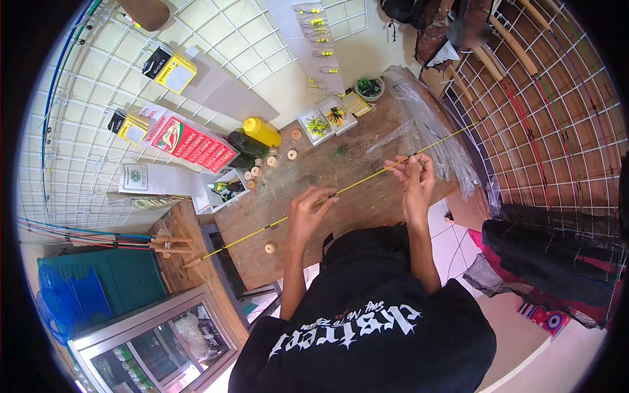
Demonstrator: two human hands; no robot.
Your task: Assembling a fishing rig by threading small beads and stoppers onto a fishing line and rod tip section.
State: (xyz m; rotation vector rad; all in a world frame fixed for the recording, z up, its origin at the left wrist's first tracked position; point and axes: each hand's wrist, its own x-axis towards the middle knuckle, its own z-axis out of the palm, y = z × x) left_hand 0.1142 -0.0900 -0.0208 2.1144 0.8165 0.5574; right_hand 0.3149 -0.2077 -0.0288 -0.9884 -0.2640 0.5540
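A thin yellow fishing rod (375, 177) with dark bands runs slantwise over the wooden table, from a wooden handle end at the lower left to a tip at the upper right. Near its middle, my left hand (308, 211) has bent fingers closed around the rod beside a dark mark. My right hand (417, 182) pinches the rod further toward the tip, thumb against forefinger. Whether a fine thread is in either hand is too small to tell. A small wooden spool (270, 248) stands on the table left of my left hand.
Several wooden spools (291, 155) stand near a yellow bottle (262, 132) and a dark bottle (246, 145). White trays (317, 124) hold small coloured pieces. Clear plastic sleeves (429, 124) cover the table's right side. White wire grids (229, 39) line the walls; more rods (171, 245) lie left.
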